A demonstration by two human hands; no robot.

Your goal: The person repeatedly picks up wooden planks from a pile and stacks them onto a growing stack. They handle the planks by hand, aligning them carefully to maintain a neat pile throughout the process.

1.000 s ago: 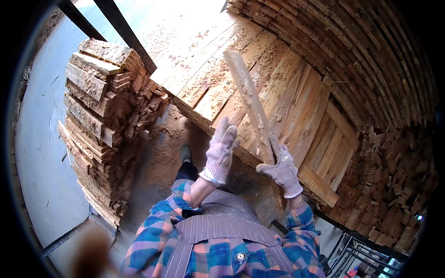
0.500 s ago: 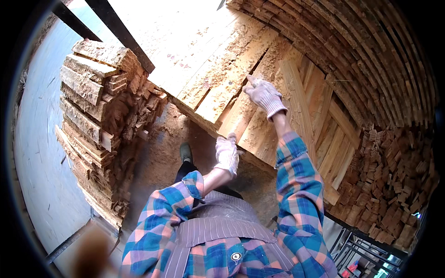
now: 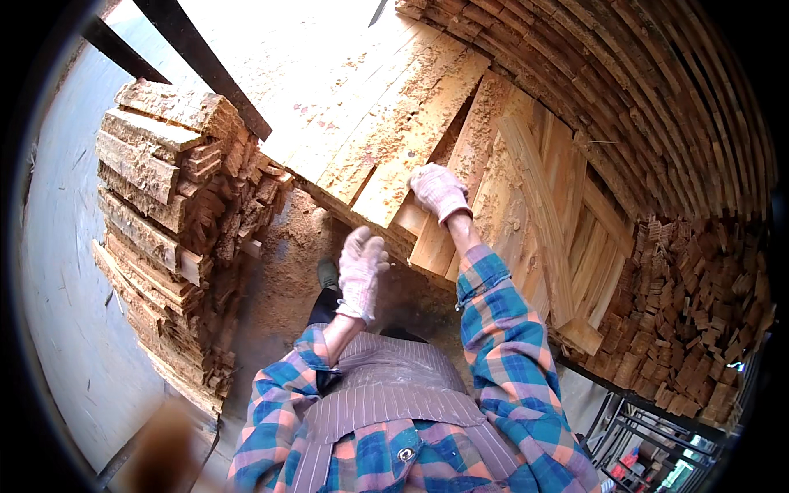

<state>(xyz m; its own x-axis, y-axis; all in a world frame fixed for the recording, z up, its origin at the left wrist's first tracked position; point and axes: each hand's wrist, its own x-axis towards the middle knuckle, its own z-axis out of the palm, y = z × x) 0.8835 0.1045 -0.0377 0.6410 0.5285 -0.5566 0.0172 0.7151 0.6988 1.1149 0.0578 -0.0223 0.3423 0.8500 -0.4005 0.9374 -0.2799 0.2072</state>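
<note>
My right hand [image 3: 440, 192], in a pale knitted glove, is curled at the left edge of a wooden plank [image 3: 472, 152], beside a dark gap; its fingertips are hidden. My left hand [image 3: 362, 267], gloved the same way, hangs just off the front edge of the plank layer. Its fingers are loosely bent and a little apart, with nothing visible in them. Left of the gap lies a sawdust-covered plank [image 3: 411, 140]. To the right, a narrow board [image 3: 534, 214] rests slantwise over the other planks.
A tall stack of rough offcuts [image 3: 164, 181] stands at the left, near dark metal bars [image 3: 205, 66]. Long stacked boards [image 3: 608, 90] rise at the far right, above many cut wood pieces [image 3: 674, 329]. Sawdust covers the floor [image 3: 279, 279] near my shoe.
Both hands have moved left, the right one also nearer to me. The plank by my right hand has less sawdust on it, and the gap beside it looks wider. My left hand has left the plank edge.
</note>
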